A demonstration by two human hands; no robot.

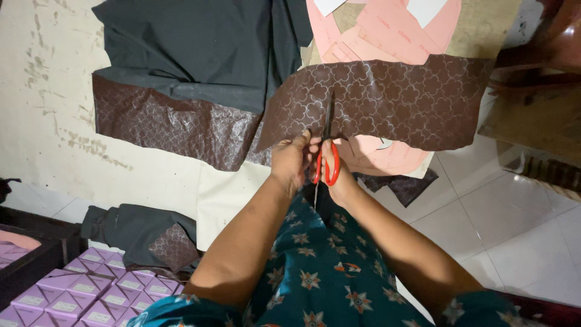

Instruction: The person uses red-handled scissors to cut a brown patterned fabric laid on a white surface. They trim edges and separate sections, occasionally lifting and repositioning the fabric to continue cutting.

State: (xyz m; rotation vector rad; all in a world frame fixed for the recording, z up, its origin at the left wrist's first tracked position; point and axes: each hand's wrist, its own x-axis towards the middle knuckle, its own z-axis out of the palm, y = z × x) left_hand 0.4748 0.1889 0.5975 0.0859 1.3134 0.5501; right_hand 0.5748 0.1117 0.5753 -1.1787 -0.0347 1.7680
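Both hands (315, 160) under fabric (387, 100) (scissors (327, 151) between)

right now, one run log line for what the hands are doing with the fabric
right hand: red-handled scissors, blades in brown patterned fabric | left hand: holds fabric edge beside cut | under fabric: pink paper pattern

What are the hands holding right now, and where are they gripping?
Right hand holds scissors by the red handles; left hand pinches the near edge of the brown patterned fabric.

A white tiled floor (520, 224) meets dark wooden furniture (544, 97) at right, dimly lit.
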